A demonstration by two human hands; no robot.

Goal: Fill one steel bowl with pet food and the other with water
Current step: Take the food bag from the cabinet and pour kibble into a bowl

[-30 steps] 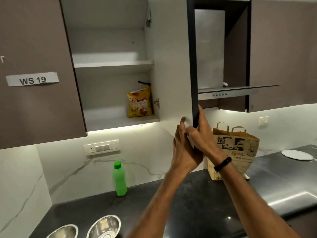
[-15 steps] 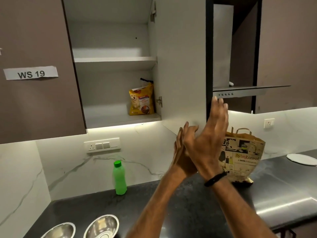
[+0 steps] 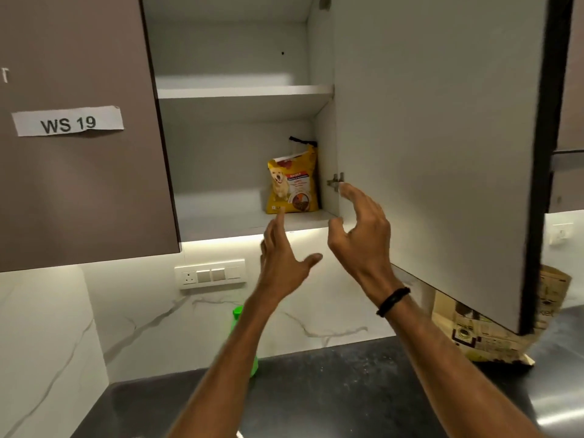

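Note:
A yellow pet food bag [image 3: 292, 184] with a dog picture stands upright on the lower shelf of the open wall cabinet, at its right side. My left hand [image 3: 282, 262] is raised just below and in front of the bag, fingers spread, holding nothing. My right hand [image 3: 363, 235] is raised beside the bag's right, in front of the open cabinet door [image 3: 436, 147], fingers curled apart and empty. A green bottle [image 3: 243, 339] stands on the counter, mostly hidden behind my left forearm. The steel bowls are out of view.
The cabinet's upper shelf [image 3: 243, 91] holds nothing. A closed door labelled WS 19 [image 3: 68, 123] is at left. A switch plate [image 3: 210, 275] sits on the marble wall. A brown paper bag [image 3: 493, 336] stands on the dark counter [image 3: 331, 390] under the open door.
Both hands have left the cabinet door's edge and moved up and left toward the pet food bag, spreading apart. The view has moved closer to the cabinet; the bowls dropped out of sight.

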